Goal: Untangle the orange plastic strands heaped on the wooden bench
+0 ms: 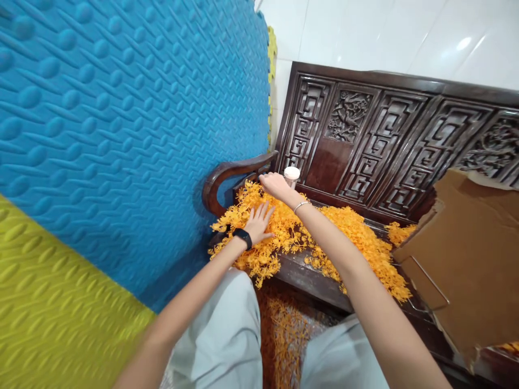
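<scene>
A heap of orange flower-like pieces, which look like plastic, lies on the seat of a dark carved wooden bench. My left hand, with a black band at the wrist, rests on the heap, its fingers spread. Farther back, close to the bench's curved armrest, my right hand is closed above the rear of the pile. Whatever it may hold is hidden behind the fingers. Just beside this hand stands a white-lidded container, partly covered by my wrist.
Blue foam matting rises along the left, with a yellow mat below it. A torn cardboard piece and a bent metal wire are at the right. More orange pieces litter the floor between my legs.
</scene>
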{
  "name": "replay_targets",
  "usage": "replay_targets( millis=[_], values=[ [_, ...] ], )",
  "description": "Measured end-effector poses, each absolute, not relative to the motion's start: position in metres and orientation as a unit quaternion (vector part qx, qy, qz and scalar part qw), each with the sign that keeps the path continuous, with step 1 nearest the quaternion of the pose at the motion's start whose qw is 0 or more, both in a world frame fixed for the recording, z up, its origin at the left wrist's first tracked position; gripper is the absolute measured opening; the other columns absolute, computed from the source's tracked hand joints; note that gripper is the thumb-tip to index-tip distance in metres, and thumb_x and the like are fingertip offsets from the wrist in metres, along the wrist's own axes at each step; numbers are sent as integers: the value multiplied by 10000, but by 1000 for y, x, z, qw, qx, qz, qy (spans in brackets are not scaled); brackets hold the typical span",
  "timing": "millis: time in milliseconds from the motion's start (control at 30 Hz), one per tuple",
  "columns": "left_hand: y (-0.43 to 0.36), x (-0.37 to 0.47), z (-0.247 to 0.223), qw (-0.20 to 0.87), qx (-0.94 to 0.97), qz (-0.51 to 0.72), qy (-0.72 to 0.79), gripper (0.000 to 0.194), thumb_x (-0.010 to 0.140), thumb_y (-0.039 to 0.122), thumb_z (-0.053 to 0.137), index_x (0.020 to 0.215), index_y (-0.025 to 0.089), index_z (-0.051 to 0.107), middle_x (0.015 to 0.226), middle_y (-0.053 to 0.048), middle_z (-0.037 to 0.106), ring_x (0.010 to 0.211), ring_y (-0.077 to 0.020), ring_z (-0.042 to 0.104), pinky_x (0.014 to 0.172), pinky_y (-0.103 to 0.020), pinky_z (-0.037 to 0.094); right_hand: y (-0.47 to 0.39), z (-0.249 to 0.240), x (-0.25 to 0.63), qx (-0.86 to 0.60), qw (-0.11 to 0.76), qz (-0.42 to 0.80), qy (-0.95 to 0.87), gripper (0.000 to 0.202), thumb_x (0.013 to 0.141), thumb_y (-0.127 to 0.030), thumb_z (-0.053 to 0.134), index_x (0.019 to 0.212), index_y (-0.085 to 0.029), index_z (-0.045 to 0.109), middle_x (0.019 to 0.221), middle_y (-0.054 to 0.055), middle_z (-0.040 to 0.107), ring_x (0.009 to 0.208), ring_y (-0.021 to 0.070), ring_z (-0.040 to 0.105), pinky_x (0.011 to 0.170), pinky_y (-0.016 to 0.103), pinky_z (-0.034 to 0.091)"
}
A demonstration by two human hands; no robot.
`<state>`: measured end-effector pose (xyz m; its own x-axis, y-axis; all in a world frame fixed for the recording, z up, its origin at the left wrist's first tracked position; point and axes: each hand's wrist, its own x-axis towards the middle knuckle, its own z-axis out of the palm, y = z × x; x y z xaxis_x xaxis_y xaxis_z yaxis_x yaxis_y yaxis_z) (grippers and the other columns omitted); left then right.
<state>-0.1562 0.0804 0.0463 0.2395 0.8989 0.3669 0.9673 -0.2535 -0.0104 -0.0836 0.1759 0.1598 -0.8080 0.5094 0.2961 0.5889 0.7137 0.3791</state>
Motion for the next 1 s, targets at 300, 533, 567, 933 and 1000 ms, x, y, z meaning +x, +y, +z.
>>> replay_targets(
  millis=[300, 533, 567, 933, 1000],
  values=[
    [116, -148, 14, 62, -746, -115, -653, 962, 646, 658, 455, 1375, 97, 173, 1344, -212, 353, 1227, -344, 297, 990, -527, 169, 197, 205, -72, -287, 124, -284, -906, 319, 858, -62, 165, 1070, -63, 404, 1028, 193, 496, 857, 217, 531, 689, 309, 385],
    [107, -136, 7, 75, -742, -122, -655, 881, 731, 629, 352, 1385, 86, 124, 1379, -224, 282, 1269, -346, 201, 996, -545, 103, 207, 240, -69, -325, 67, -70, -941, 355, 763, -189, 490, 1094, -69, 442, 1016, 125, 540, 877, 187, 519, 722, 281, 406],
    [107, -135, 6, 76, -741, -122, -656, 883, 731, 630, 351, 1385, 83, 124, 1382, -226, 273, 1271, -345, 197, 996, -547, 100, 201, 226, -71, -308, -3, -28, -951, 414, 725, -218, 553, 1104, -87, 451, 1057, 119, 537, 893, 184, 522, 727, 270, 413],
    [112, -141, -1, 90, -731, -147, -660, 906, 714, 655, 327, 1386, 85, 118, 1426, -185, 185, 1313, -294, 112, 1024, -528, 57, 194, 162, -86, -270, -39, -207, -939, 216, 783, -131, 433, 930, -98, 589, 962, 158, 603, 919, 232, 548, 797, 350, 340],
    [113, -141, -1, 91, -733, -157, -655, 926, 705, 662, 337, 1385, 74, 116, 1429, -193, 163, 1318, -289, 93, 1025, -517, 91, 200, 173, -78, -219, -11, -270, -938, 253, 819, -133, 363, 953, -82, 571, 941, 175, 596, 922, 241, 531, 820, 378, 306]
  ],
)
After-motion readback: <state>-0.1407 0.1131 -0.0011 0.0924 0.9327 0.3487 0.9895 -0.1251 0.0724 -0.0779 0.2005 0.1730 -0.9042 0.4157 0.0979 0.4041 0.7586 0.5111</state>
